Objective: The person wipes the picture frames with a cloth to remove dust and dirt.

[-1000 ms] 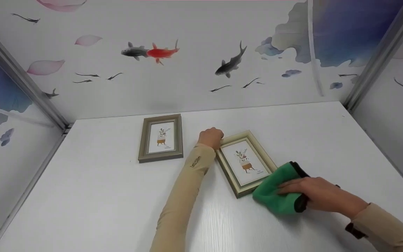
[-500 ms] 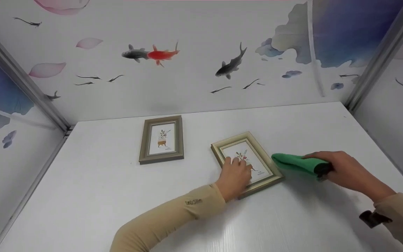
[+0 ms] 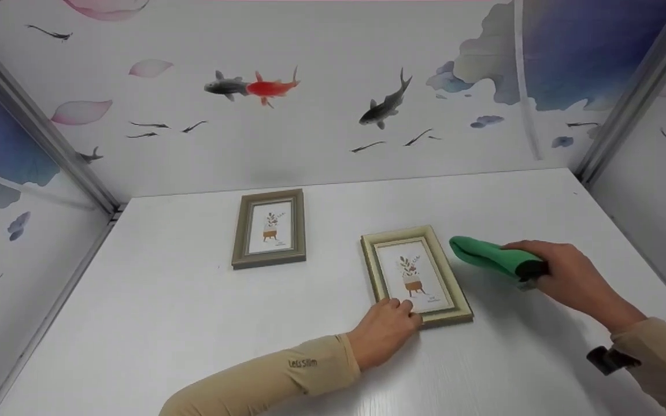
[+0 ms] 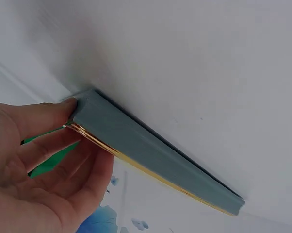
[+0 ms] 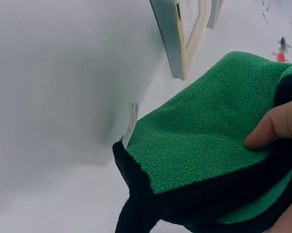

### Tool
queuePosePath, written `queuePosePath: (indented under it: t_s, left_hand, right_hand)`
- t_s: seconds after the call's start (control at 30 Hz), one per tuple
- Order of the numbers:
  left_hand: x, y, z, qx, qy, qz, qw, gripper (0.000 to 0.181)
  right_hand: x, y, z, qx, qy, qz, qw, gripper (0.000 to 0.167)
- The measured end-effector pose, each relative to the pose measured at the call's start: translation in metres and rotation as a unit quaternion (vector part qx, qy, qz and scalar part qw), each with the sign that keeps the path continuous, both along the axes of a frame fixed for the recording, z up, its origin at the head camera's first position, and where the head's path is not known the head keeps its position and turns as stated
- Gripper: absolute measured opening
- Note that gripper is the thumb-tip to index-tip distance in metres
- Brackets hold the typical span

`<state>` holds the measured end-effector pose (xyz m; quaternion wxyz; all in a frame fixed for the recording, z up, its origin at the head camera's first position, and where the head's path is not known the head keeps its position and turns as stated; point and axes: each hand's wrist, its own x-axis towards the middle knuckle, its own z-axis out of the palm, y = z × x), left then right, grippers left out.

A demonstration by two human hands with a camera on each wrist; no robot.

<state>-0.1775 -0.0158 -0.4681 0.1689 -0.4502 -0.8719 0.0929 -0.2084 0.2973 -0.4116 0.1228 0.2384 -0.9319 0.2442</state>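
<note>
A pale gold picture frame (image 3: 447,260) with a potted-plant print lies on the table, right of centre. My left hand (image 3: 385,329) grips its near left corner; in the left wrist view the thumb presses the grey side of the picture frame (image 4: 146,145) while the fingers lie over the gold-edged front. To the right, my right hand (image 3: 576,277) holds a folded green cloth (image 3: 486,254) with black edging, raised above the table and apart from the frame. In the right wrist view, thumb and fingers pinch the cloth (image 5: 209,121), and a small white tag (image 5: 130,124) sticks out.
A second, darker brown-grey picture frame (image 3: 240,231) with a similar print lies farther left on the white table (image 3: 154,300). Behind the table rises a white wall (image 3: 321,150) with painted fish, with panels on both sides.
My left hand has moved from the frame's far left corner to its near one, and the pale frame has turned straighter. My right hand has lifted the cloth off the frame, up and rightward.
</note>
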Motion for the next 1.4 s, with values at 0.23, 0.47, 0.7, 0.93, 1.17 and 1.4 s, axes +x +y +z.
queuePosePath:
  t_s: [0.23, 0.47, 0.7, 0.93, 1.17, 1.4]
  left_hand:
    - [0.019, -0.013, -0.001, -0.028, 0.015, -0.066, 0.9973, 0.007]
    - [0.03, -0.017, -0.005, -0.061, 0.067, -0.086, 0.9922, 0.008]
    - [0.031, -0.014, -0.005, -0.106, 0.078, -0.093, 0.987, 0.01]
    - [0.03, -0.015, -0.006, -0.093, 0.121, -0.101, 0.9832, 0.009]
    - [0.028, -0.014, -0.005, -0.098, 0.113, -0.107, 0.983, 0.008]
    - [0.03, -0.014, -0.003, -0.104, 0.107, -0.1, 0.9838, 0.007]
  right_hand:
    - [-0.009, -0.021, 0.0, -0.003, 0.027, 0.031, 0.9991, 0.064]
    - [-0.027, -0.081, 0.011, 0.059, 0.023, 0.139, 0.9884, 0.059]
    - [-0.039, -0.16, 0.009, 0.166, -0.096, 0.293, 0.9368, 0.047]
    - [-0.047, -0.185, -0.003, 0.209, -0.231, 0.342, 0.8867, 0.04]
    - [-0.07, -0.146, -0.005, 0.225, -0.202, 0.265, 0.9156, 0.037]
    - [-0.1, -0.109, -0.008, 0.264, -0.192, 0.135, 0.9357, 0.031]
